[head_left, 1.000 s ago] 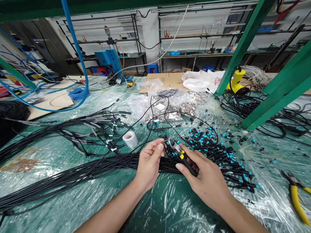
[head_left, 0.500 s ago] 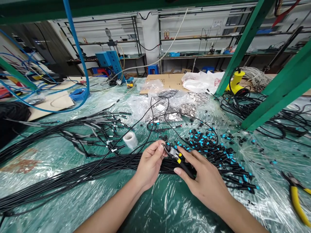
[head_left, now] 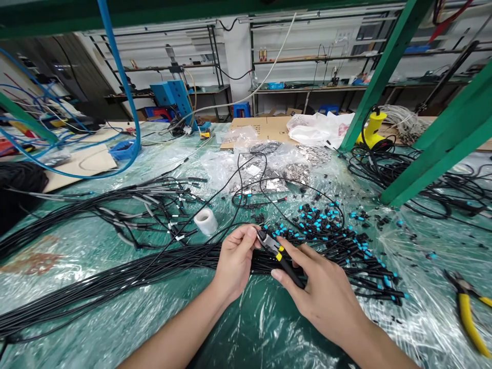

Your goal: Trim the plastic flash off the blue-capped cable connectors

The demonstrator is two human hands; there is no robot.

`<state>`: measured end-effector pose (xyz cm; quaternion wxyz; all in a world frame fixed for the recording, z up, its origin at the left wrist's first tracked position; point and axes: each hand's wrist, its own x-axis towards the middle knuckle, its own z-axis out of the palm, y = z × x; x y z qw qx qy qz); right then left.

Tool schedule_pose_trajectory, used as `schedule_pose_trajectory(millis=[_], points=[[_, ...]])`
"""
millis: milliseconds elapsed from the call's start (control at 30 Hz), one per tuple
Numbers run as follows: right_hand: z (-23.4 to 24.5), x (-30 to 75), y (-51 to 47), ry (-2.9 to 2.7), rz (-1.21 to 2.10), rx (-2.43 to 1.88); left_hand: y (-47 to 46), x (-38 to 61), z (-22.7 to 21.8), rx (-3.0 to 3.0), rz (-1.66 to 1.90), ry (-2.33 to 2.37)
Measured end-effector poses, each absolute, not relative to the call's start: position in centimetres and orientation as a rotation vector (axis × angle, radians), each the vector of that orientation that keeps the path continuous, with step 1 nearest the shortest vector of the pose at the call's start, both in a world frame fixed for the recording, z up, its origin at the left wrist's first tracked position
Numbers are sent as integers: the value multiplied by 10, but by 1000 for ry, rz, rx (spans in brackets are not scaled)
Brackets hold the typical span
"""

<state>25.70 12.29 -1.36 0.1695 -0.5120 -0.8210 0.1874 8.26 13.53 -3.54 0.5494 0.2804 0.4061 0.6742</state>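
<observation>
My left hand (head_left: 235,261) is closed in a pinch, thumb against fingers, on a small dark piece too small to name. The jaws of diagonal cutting pliers (head_left: 287,267) with black and yellow handles meet that piece at my left fingertips. My right hand (head_left: 321,287) grips these pliers, index finger stretched along the upper handle. Beneath both hands runs a thick bundle of black cables (head_left: 146,269). Its ends (head_left: 378,282), several with blue tips, fan out to the right. Behind my right hand lies a heap of small black and blue parts (head_left: 319,220).
A white roll (head_left: 205,222) stands left of my hands. Open plastic bags of metal pieces (head_left: 257,174) lie farther back. More pliers with yellow handles (head_left: 467,312) rest at the right edge. Green posts (head_left: 384,82) rise at right, and a blue hose (head_left: 123,77) hangs at left.
The pliers and my right hand have shifted slightly left and down, with the jaws now closer in at my left fingertips. My left hand has hardly moved.
</observation>
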Motion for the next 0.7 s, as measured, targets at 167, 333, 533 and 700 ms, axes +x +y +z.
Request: schedule_pose_trajectory(millis=[167, 333, 533, 700], points=[[-6, 258, 124, -2207, 923, -1291, 135, 80, -33, 689, 1538, 948], [0, 266, 130, -1945, 1572, -1085, 134, 78, -32, 595, 1442, 872], [0, 269, 133, -1793, 1855, -1043, 134, 79, -32, 529, 1438, 859], [-8, 262, 128, -2200, 874, -1343, 134, 82, -34, 610, 1525, 888]])
